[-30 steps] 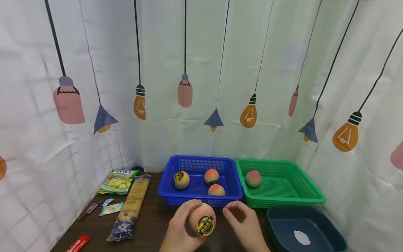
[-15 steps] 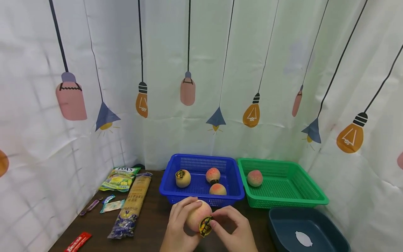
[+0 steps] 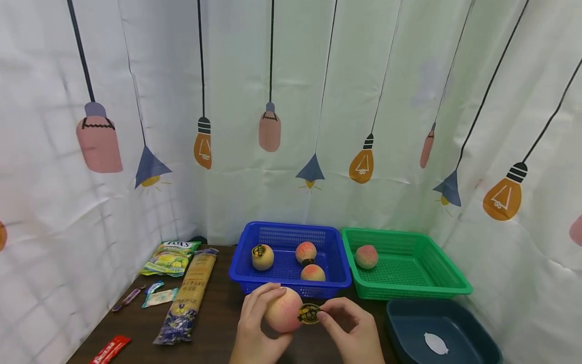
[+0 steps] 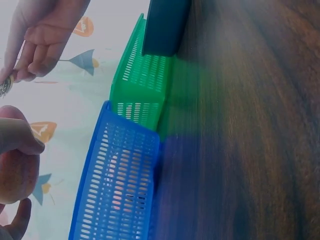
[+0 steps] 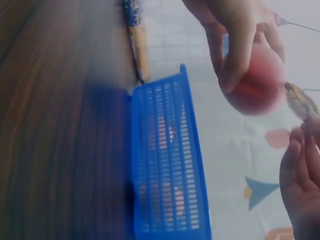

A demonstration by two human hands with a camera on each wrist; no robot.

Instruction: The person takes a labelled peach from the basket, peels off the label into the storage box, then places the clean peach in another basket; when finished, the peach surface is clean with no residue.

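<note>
My left hand (image 3: 256,326) grips a pinkish-yellow peach (image 3: 282,311) from its left side, held up in front of the blue basket. A black and yellow oval sticker (image 3: 309,314) sticks out sideways from the peach, its left edge still at the skin. Thumb and forefinger of my right hand (image 3: 356,328) pinch the sticker's outer edge. The right wrist view also shows the sticker (image 5: 301,101) stretched between the peach (image 5: 257,82) and the right fingertips. From the left wrist view, the left thumb lies across the peach (image 4: 19,172).
Behind the hands, a blue basket (image 3: 291,289) holds three peaches, and a green basket (image 3: 414,292) beside it holds one. A dark blue tray (image 3: 409,316) with a white oval piece (image 3: 436,344) stands at right. Left lie a spaghetti pack (image 3: 188,298), a candy bag (image 3: 170,259) and several small wrapped sweets.
My right hand has come in to the peach, taken the sticker's edge and pulled it out to the right. The sticker has lifted off most of the skin.
</note>
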